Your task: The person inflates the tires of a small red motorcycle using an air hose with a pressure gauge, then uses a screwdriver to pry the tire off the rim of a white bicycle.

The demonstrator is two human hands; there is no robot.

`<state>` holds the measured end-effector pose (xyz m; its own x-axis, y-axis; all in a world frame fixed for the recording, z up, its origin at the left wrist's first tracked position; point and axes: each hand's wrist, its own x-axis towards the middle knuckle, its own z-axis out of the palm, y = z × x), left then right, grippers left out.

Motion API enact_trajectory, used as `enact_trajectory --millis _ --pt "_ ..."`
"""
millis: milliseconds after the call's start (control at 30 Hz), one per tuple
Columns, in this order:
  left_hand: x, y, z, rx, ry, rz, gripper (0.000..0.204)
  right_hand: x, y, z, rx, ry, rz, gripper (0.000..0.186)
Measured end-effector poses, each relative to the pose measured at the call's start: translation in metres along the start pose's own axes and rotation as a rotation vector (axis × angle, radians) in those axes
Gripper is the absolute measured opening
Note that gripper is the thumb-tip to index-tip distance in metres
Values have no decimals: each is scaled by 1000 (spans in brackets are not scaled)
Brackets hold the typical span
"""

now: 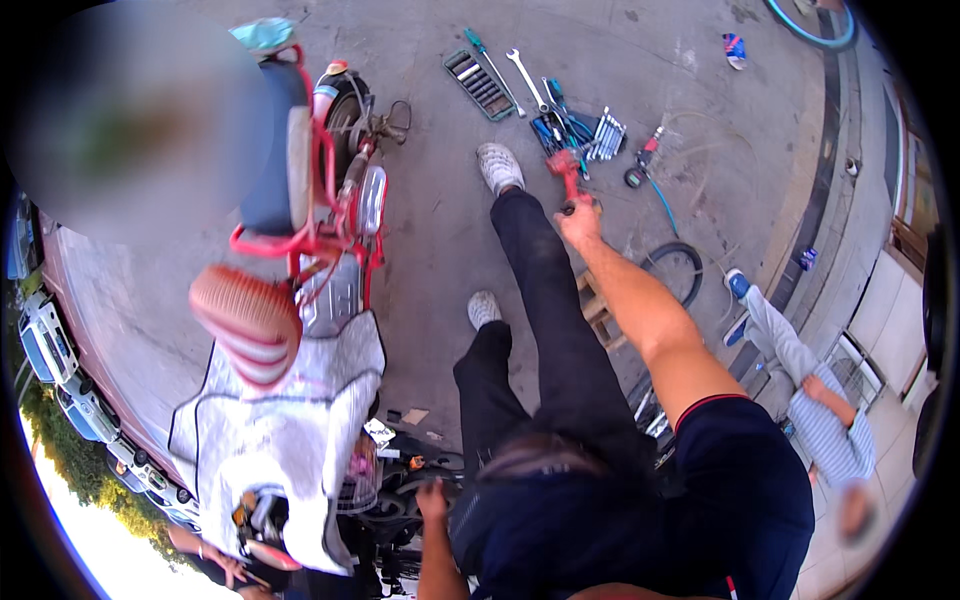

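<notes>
Roadside ground with tools laid out, seen from above, the parts given from largest to smallest. On my left stands a red scooter, a pale quilted cover over its front end. Past my right forearm a black tyre lies on the ground. The red power tool is ahead of me and right of my forward shoe, its head pointing away over the edge of the tool spread; my right grip is closed around its handle, arm extended. My left grip hangs low beside me, too small and dim for me to tell whether it is clasped on anything. Beyond the power tool lie a socket tray, a fanned hex-key set and an open-ended wrench; to their right, a gauge on a blue hose. For good handling, I judge, the wrist should be straight, the elbow drawn nearer the body, the finger off the trigger, and the head well clear of pliers and hose.
</notes>
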<state>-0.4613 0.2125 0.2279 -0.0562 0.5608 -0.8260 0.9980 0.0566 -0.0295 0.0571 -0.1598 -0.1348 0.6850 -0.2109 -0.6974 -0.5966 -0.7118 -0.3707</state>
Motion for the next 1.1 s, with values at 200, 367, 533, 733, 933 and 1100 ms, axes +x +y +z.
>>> enact_trajectory --millis 200,367,533,733,933,1100 --pt "-86 47 25 391 -295 -234 34 257 -44 137 21 93 39 45" --pt "-95 127 47 373 -277 -609 36 362 -69 204 -54 157 112 49" --pt "-100 160 60 357 -293 -696 37 387 -71 219 -128 217 141 43" --pt "-105 131 81 264 -287 -678 40 365 -73 190 -393 -42 156 54" --pt "-129 19 116 78 -280 -543 42 229 -32 144 -562 -294 -266 33" --pt "-118 -121 143 -82 -262 -392 45 68 -55 68 -504 -453 -385 44"
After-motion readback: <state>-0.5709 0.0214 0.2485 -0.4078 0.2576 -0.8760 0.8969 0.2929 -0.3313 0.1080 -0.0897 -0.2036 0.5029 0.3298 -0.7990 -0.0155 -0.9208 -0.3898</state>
